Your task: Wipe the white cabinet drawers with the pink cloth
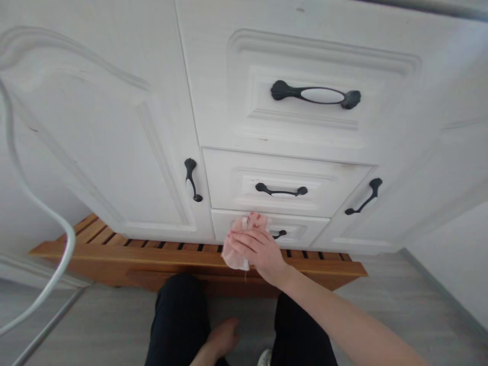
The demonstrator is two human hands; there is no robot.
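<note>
My right hand [256, 247] presses a white and pink cloth [235, 255] against the front of the lowest drawer [301, 229] of a white cabinet, just left of that drawer's black handle [279, 234]. My left hand [223, 337] hangs low between my knees in black trousers; its fingers look loosely curled and nothing shows in it.
Two more drawers sit above, each with a black handle [315, 95] [281, 191]. Cabinet doors flank them, with handles [191, 179] [365, 197]. A slatted wooden platform [152, 254] lies under the cabinet on a grey floor. A white cord [46, 208] hangs at the left.
</note>
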